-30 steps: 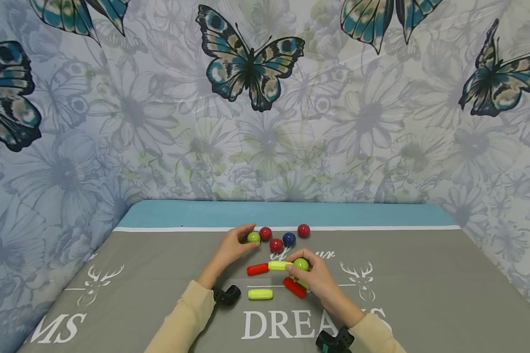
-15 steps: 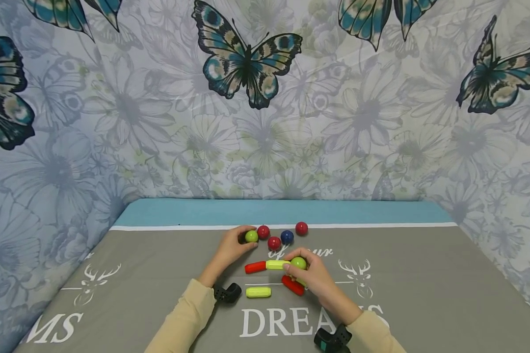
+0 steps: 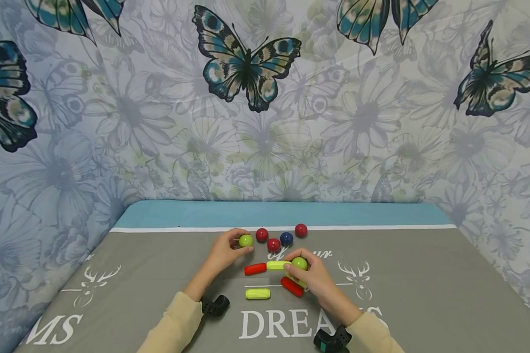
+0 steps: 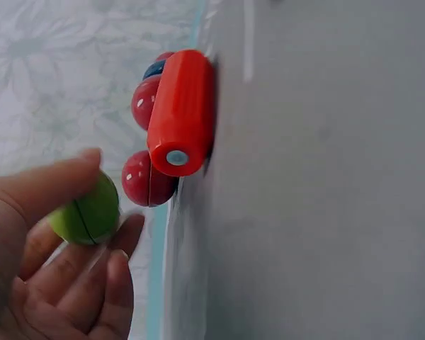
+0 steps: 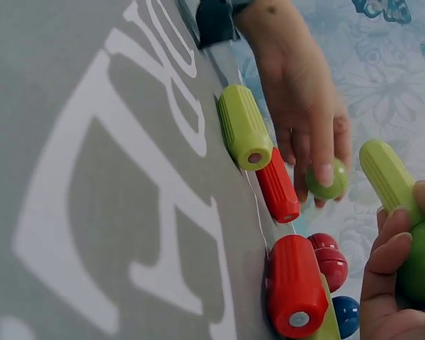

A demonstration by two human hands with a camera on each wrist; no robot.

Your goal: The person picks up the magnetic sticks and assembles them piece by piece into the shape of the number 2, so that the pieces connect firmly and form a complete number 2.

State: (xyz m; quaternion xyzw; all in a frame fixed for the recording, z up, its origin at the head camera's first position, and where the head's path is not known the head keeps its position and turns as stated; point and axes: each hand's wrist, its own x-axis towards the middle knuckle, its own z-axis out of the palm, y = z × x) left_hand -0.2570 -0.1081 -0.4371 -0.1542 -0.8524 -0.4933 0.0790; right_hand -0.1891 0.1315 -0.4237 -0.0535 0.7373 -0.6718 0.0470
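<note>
My left hand [image 3: 224, 252] pinches a glossy green ball [image 3: 246, 240] between thumb and fingers, just left of a red ball [image 3: 261, 235]. In the left wrist view this green ball [image 4: 92, 212] appears raised off the table. My right hand [image 3: 314, 274] holds a yellow-green ribbed rod [image 3: 277, 265] with a second green ball [image 3: 299, 264] at its end; in the right wrist view that rod [image 5: 389, 177] points up from the fingers. A red rod [image 3: 255, 268] lies beside the held rod's left end in the head view. Below the right hand lies another red rod [image 3: 292, 287], metal-tipped, against a partly hidden yellow-green rod [image 5: 329, 312].
Another yellow-green rod [image 3: 258, 293] lies nearer me. Beyond the hands sit a blue ball [image 3: 286, 239] and two more red balls, one close [image 3: 273, 245] and one farther right [image 3: 301, 230]. A grey printed cloth [image 3: 159, 274] covers the table, ending at a patterned wall hanging [image 3: 265, 147].
My left hand has drawn slightly left and toward me with the green ball, widening its gap from the red ball. The right hand keeps its hold, nearly still.
</note>
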